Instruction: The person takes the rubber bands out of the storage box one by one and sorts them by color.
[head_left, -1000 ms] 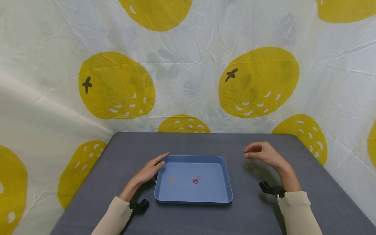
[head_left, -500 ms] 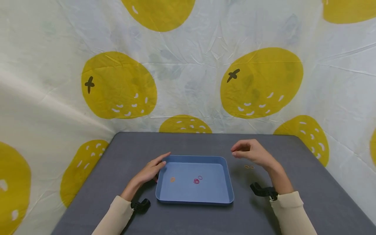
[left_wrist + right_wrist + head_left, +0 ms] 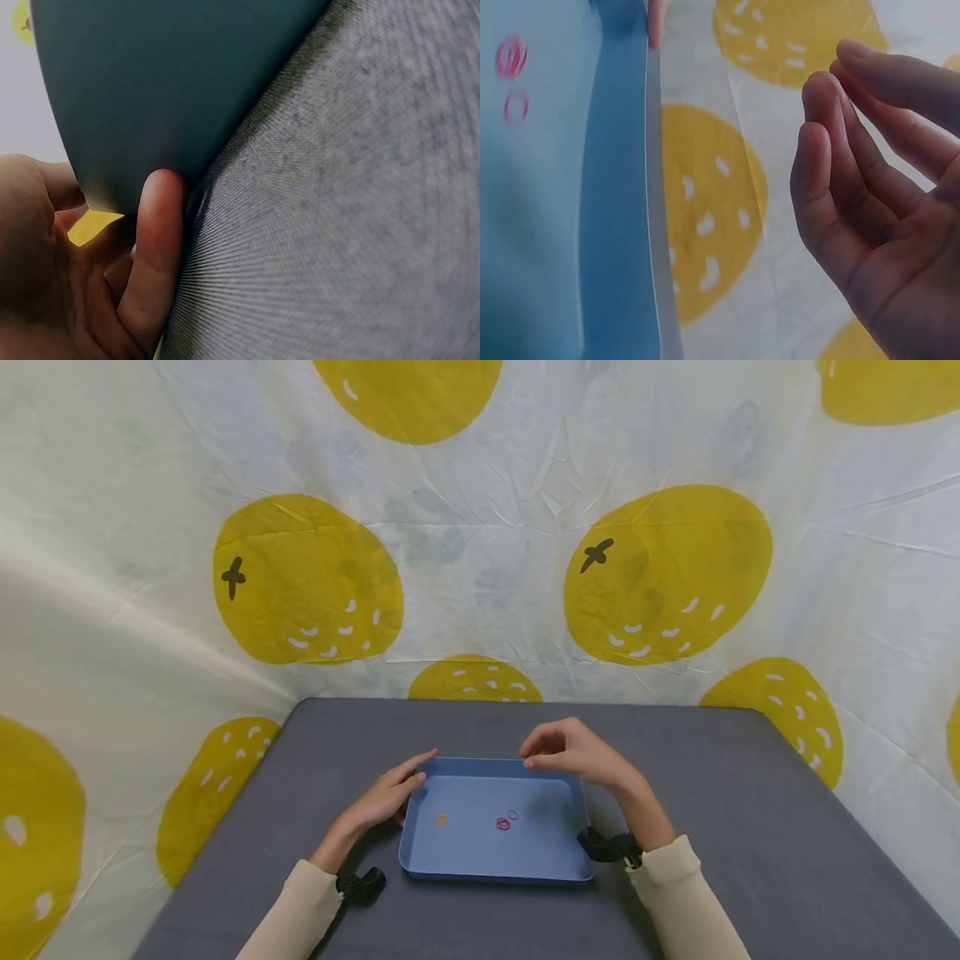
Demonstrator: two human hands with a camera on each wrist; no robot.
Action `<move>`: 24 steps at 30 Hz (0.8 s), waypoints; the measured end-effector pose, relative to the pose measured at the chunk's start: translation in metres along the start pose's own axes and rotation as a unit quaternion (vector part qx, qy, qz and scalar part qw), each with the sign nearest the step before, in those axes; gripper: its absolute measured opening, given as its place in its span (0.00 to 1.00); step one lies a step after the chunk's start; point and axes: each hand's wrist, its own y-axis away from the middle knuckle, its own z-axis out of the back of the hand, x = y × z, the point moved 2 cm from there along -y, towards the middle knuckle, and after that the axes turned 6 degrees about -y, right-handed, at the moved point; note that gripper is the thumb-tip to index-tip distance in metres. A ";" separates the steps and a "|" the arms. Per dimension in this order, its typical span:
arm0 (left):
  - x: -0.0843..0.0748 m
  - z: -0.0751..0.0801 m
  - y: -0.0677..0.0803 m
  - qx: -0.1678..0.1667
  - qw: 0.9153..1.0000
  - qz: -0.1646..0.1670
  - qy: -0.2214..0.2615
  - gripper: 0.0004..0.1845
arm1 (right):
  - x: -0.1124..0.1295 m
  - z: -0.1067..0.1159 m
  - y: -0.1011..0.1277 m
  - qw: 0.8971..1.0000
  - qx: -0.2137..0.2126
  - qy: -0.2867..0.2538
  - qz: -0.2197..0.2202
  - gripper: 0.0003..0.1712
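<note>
A shallow blue tray (image 3: 495, 860) lies on the dark grey table. My left hand (image 3: 386, 795) grips its back left corner, thumb at the rim; in the left wrist view a fingertip (image 3: 161, 202) presses the outer wall. Inside the tray are small orange rubber bands (image 3: 442, 820) on the left and red rubber bands (image 3: 503, 823) near the middle. My right hand (image 3: 573, 750) hovers over the tray's back right part, fingers curled with thumb and fingertips close together. I cannot tell whether something small sits between those fingertips.
The grey table (image 3: 735, 810) extends to both sides and in front of the tray. Behind it hangs a white cloth (image 3: 480, 568) printed with yellow fruit. Black wrist devices (image 3: 362, 887) are worn at both cuffs.
My right hand has moved left from beside the tray to over its back right part. Its forearm now covers the spot where two orange rubber bands lay. The left hand stays put.
</note>
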 end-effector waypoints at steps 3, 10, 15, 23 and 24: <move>0.001 0.000 0.000 -0.001 1.000 -0.001 0.002 0.27 | 0.003 -0.012 -0.012 1.000 0.014 -0.005 0.005 0.08; 0.001 0.000 -0.001 -0.003 1.000 0.007 0.004 0.27 | -0.001 -0.038 -0.039 0.999 0.037 -0.036 -0.012 0.08; -0.001 -0.001 -0.002 -0.008 1.000 0.012 0.004 0.26 | -0.009 -0.055 -0.055 0.996 0.049 -0.067 -0.018 0.08; 0.000 0.000 -0.003 -0.005 1.000 0.012 0.009 0.26 | -0.017 -0.080 -0.071 0.994 0.070 -0.079 -0.006 0.12; 0.000 0.000 -0.003 -0.005 1.000 0.012 0.010 0.26 | -0.019 -0.083 -0.073 0.994 0.073 -0.076 -0.003 0.13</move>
